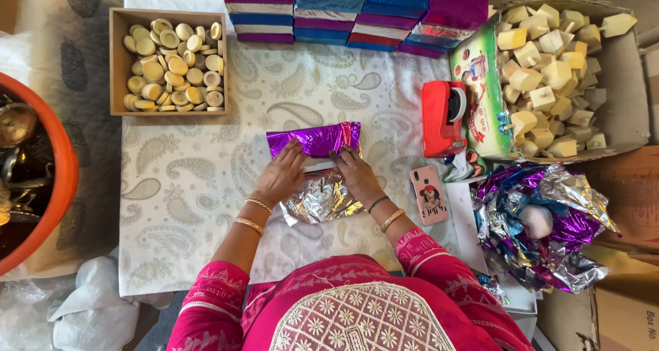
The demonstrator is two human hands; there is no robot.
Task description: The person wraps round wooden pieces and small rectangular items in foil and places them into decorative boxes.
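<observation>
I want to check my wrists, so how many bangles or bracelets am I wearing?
4. Two gold bangles sit on the left wrist behind the left hand. A thin dark band and a gold bangle sit behind the right hand. The sleeves may hide more.
</observation>
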